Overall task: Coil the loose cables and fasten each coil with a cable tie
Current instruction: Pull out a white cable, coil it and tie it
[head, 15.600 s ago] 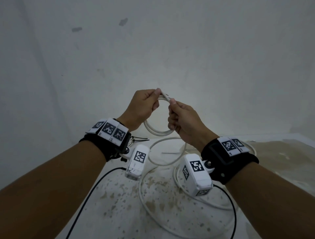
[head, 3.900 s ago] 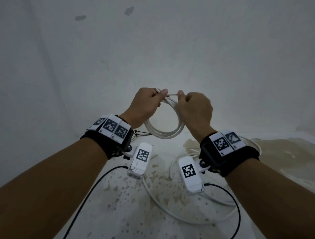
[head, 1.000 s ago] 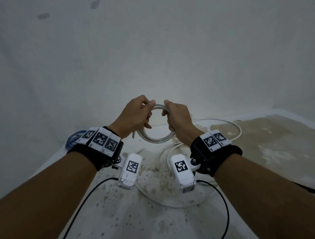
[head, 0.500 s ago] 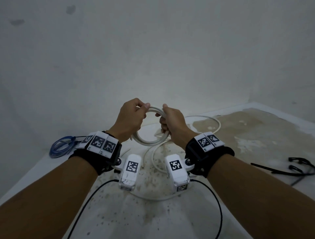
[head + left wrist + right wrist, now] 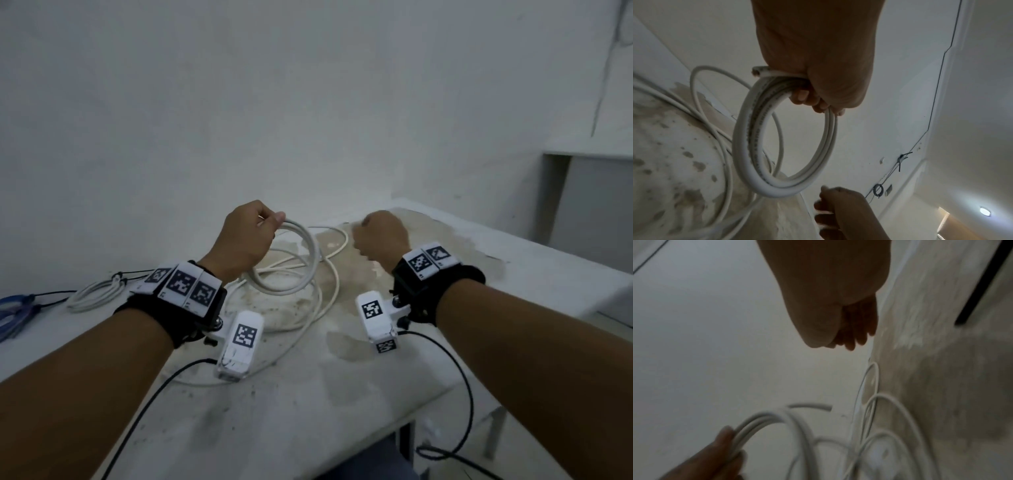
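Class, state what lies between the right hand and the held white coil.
In the head view, only loose white cable on the stained table lies between the right hand and the coil.

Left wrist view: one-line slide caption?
Left hand grips a white cable coil above the stained table; right hand below, apart from it.
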Motion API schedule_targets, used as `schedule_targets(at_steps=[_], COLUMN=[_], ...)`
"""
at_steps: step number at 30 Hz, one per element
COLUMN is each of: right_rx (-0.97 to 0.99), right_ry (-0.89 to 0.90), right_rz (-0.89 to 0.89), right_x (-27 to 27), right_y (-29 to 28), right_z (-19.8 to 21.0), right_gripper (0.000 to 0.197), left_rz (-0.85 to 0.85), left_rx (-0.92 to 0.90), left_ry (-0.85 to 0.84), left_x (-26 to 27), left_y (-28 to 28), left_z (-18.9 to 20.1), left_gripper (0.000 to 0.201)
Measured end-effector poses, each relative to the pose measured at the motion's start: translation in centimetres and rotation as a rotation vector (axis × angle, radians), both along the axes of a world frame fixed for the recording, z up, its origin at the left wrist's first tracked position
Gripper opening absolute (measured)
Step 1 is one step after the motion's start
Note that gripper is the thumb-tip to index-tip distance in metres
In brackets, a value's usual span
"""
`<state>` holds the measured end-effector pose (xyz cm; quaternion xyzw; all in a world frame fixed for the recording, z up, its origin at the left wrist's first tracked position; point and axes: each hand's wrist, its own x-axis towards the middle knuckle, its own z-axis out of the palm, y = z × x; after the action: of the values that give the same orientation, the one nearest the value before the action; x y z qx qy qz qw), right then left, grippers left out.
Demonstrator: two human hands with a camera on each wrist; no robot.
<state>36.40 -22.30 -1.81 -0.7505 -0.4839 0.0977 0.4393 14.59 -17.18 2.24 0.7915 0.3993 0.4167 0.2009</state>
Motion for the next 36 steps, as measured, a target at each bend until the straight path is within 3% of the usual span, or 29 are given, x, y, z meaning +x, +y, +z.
schedule_targets(at_steps=[2,6,10,15,20,29,31,33,36], right_rx=[-0.189,-0.512,-0.624,-0.646,-0.535,-0.424,-0.316,-0.144,0.073], right_ry=[-0.29,-0.56,-0.487,-0.678,-0.798,-0.82,-0.826,-0.8,-0.65], right_rz=[-0.106,-0.099,-0.073,-0.078,-0.107,-0.138,-0.14,-0.107,0.044], right_x=[3.1,8.2,10.1,9.9,9.3,6.1,4.8,3.1,-0.1], right_y=[-2.0,-4.8,-4.8,-4.9,-4.1,-1.6,-0.6,0.6,2.9], right_z=[0.0,-1.3,-3.0,-3.9,-1.7,3.6,3.9,4.0,3.8], right_gripper=[0.026,0.02,0.025,0.027,0.029,0.025,0.023,0.009,0.016], left_rz=[-0.019,-0.039,-0.041,-0.058,-0.088,-0.079,-0.077,-0.087,-0.117], left_rx=[-0.002,0.001,-0.023,-0.053,-0.053,-0.088,-0.087,-0.085,-0.097], left_ry=[0.009,0.038,0.04,0.049,0.046,0.017,0.006,-0.016,-0.069], left_x=[0.9,1.7,1.9,2.3,2.2,1.1,0.8,0.4,-0.6], left_y=[-0.5,-1.1,-1.1,-1.2,-1.0,-0.1,0.1,0.3,0.4], left_z=[-0.3,-0.8,-1.1,-1.3,-1.5,-1.7,-1.8,-1.8,-1.9], left_gripper=[0.024,0.023,0.023,0.024,0.025,0.024,0.025,0.024,0.023])
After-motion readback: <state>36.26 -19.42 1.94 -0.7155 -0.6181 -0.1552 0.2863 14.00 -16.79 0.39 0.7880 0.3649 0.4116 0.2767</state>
